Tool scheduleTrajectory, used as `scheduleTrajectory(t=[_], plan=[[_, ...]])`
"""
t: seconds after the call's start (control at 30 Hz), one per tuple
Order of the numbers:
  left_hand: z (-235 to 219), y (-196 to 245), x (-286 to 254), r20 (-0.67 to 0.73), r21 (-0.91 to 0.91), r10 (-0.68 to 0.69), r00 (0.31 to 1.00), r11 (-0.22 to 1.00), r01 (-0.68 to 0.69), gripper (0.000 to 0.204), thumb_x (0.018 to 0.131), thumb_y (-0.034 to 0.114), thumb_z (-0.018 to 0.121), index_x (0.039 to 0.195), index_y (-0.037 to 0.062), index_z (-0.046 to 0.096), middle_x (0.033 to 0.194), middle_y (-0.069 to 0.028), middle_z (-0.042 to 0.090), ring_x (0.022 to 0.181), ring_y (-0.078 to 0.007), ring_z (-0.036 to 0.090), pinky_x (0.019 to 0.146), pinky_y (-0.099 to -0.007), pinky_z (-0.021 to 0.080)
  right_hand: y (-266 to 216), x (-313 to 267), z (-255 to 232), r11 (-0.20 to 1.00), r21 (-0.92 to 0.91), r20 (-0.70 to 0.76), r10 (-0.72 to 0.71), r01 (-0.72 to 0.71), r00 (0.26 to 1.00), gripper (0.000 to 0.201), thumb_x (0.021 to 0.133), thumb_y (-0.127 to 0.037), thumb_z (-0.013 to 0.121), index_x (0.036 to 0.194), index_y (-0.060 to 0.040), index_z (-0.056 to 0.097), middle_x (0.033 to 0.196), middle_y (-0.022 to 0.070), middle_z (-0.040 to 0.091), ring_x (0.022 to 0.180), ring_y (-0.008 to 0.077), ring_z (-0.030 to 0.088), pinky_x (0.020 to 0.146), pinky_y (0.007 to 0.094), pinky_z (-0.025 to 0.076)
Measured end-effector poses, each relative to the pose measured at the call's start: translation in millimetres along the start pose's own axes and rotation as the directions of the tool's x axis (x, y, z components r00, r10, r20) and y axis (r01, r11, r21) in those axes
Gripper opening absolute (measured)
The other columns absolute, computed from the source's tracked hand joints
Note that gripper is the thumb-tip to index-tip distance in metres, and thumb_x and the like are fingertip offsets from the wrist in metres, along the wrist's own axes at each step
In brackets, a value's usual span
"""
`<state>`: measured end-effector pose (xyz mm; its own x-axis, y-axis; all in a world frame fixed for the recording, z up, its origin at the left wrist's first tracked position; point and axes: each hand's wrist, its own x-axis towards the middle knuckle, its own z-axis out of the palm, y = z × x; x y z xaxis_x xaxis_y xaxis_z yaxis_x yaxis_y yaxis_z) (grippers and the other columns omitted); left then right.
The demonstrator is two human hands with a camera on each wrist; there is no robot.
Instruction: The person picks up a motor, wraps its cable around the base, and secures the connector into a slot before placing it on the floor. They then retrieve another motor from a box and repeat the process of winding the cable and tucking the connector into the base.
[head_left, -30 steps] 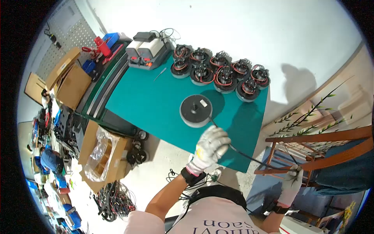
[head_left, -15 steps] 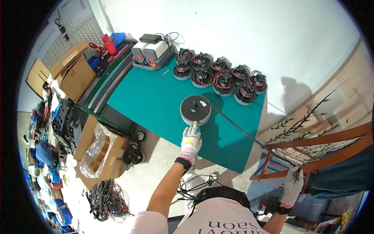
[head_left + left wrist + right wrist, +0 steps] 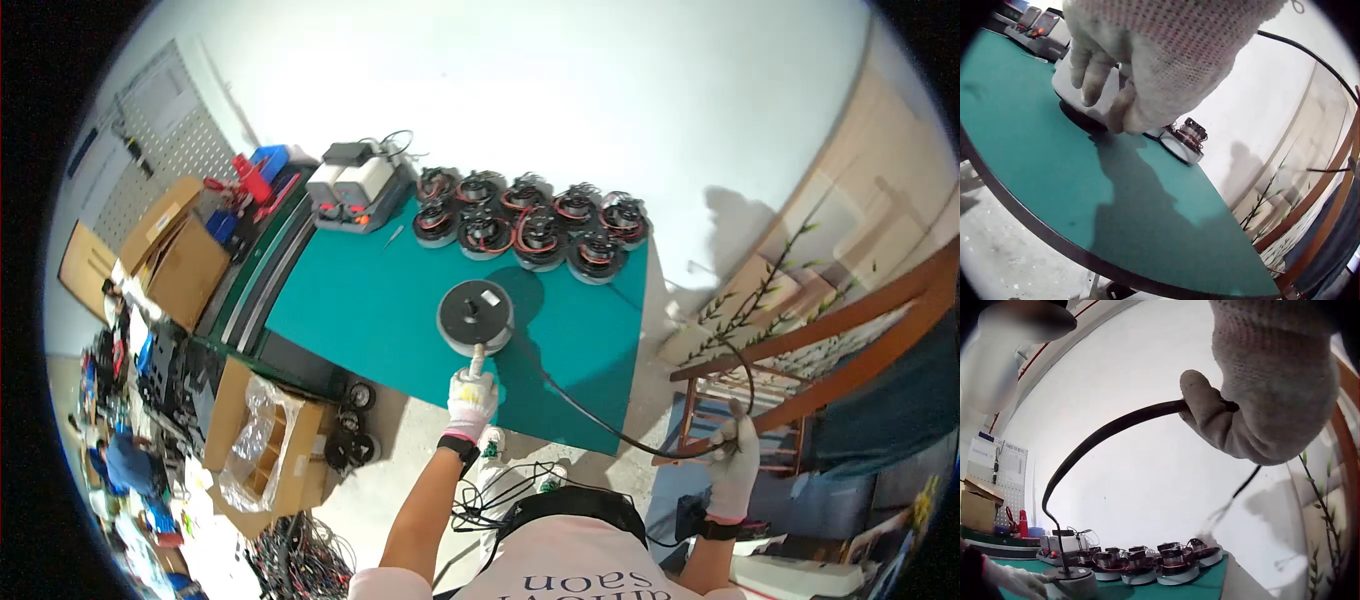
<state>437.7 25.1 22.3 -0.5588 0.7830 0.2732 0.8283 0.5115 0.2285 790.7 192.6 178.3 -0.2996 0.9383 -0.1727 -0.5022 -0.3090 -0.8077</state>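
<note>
A round grey-and-black disc motor point(image 3: 476, 316) lies on the green table point(image 3: 350, 290). My left hand point(image 3: 472, 390), in a white knit glove, reaches out and its straight fingers point(image 3: 1092, 87) touch the disc's point(image 3: 1072, 78) near edge. A black cable point(image 3: 600, 428) runs from the disc off the table's front edge and loops to my right hand point(image 3: 738, 455). That gloved right hand point(image 3: 1260, 394) grips the cable point(image 3: 1116, 431) out in the air, right of the table. The cable hangs slack in a curve.
Several small motors with red wiring point(image 3: 520, 225) stand in rows at the table's back, beside a grey device point(image 3: 350, 185). Cardboard boxes point(image 3: 170, 240) and tangled cables point(image 3: 300, 550) crowd the floor on the left. A wooden chair frame point(image 3: 800, 340) stands at the right.
My left hand let go of the cable and went to the disc's edge. The cable, taut before, now sags in a loop as my right hand comes nearer.
</note>
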Motion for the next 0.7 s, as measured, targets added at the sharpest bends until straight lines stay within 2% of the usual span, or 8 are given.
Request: scheduleTrajectory(t=[0.07,0.1,0.17,0.3,0.5,0.57,0.63,0.7], plan=[[-8,1,3,0.095,-0.032,-0.033,0.995,0.999,0.036,0.01,0.065,0.014,0.058,0.066,0.0051,0.061,0.134,-0.0203,0.037,0.083,-0.0331,0.057,0.076,-0.042,0.045,3,-1,5,1.0,-0.022,0.042,0.004,-0.003,0.999,0.038,0.09,-0.027,0.05,0.116,-0.0001,0.047,0.06,-0.004,0.034,0.05,0.0067,0.038,0.037,0.0188,0.027],[-16,3,5,0.106,-0.023,-0.011,0.994,1.0,0.013,0.01,0.065,0.014,0.058,0.066,0.0049,0.062,0.133,-0.0215,0.037,0.081,-0.0338,0.058,0.076,-0.0423,0.046,4,-3,8,1.0,-0.02,0.004,0.007,-0.007,1.0,0.026,0.092,-0.023,0.044,0.103,-0.0006,0.051,0.058,-0.0021,0.032,0.047,0.0093,0.035,0.041,0.0228,0.03],[-17,3,6,0.122,-0.027,-0.001,0.993,1.0,0.004,0.011,0.066,0.015,0.058,0.066,0.0041,0.061,0.132,-0.0235,0.037,0.079,-0.0347,0.059,0.075,-0.0429,0.046,6,-3,8,0.995,-0.099,0.029,-0.014,0.016,0.999,0.024,0.091,-0.023,0.045,0.101,-0.002,0.051,0.057,-0.002,0.031,0.046,0.0093,0.031,0.042,0.0227,0.03],[-14,2,4,0.101,-0.009,0.009,0.995,1.0,-0.008,0.009,0.064,0.013,0.057,0.063,0.0049,0.058,0.135,-0.0208,0.036,0.079,-0.0301,0.056,0.072,-0.0412,0.044,6,-6,14,0.997,-0.071,0.073,0.015,-0.01,0.997,0.025,0.092,-0.022,0.045,0.104,-0.0009,0.05,0.056,-0.0027,0.031,0.046,0.0086,0.031,0.04,0.0222,0.026],[-7,-6,5,0.089,0.021,0.043,0.995,0.999,-0.045,0.009,0.064,0.012,0.057,0.061,0.0039,0.058,0.132,-0.0229,0.038,0.075,-0.0314,0.058,0.07,-0.0413,0.046,12,-2,6,0.998,-0.065,0.125,0.018,-0.01,0.992,0.029,0.092,-0.028,0.045,0.107,-0.0038,0.051,0.054,-0.0032,0.03,0.044,0.0077,0.031,0.041,0.0207,0.027],[-9,-6,5,0.048,-0.01,0.075,0.996,0.997,-0.074,0.01,0.063,0.013,0.058,0.059,0.0037,0.057,0.129,-0.0242,0.042,0.067,-0.0319,0.059,0.063,-0.0412,0.048,17,0,5,0.997,-0.07,-0.033,-0.014,0.011,0.999,0.032,0.092,-0.03,0.044,0.105,-0.0019,0.051,0.056,-0.0026,0.032,0.045,0.0088,0.032,0.041,0.0209,0.028],[-13,-2,7,0.039,0.004,0.074,0.997,0.997,-0.074,0.011,0.063,0.014,0.057,0.059,0.0038,0.056,0.126,-0.0239,0.044,0.066,-0.0321,0.059,0.062,-0.0409,0.048,20,13,-13,0.99,-0.14,-0.076,-0.038,0.027,0.996,0.032,0.09,-0.029,0.045,0.101,-0.0008,0.055,0.06,-0.0021,0.038,0.052,0.0084,0.039,0.044,0.0219,0.031],[-22,2,11,0.082,-0.015,0.034,0.996,0.999,-0.032,0.011,0.065,0.014,0.057,0.061,0.0041,0.056,0.125,-0.0236,0.046,0.067,-0.0328,0.059,0.065,-0.0414,0.048,25,25,-19,1.0,-0.019,-0.25,-0.027,0.023,0.968,0.03,0.09,-0.029,0.047,0.105,-0.0032,0.054,0.067,-0.001,0.044,0.055,0.0089,0.043,0.046,0.0228,0.036]])
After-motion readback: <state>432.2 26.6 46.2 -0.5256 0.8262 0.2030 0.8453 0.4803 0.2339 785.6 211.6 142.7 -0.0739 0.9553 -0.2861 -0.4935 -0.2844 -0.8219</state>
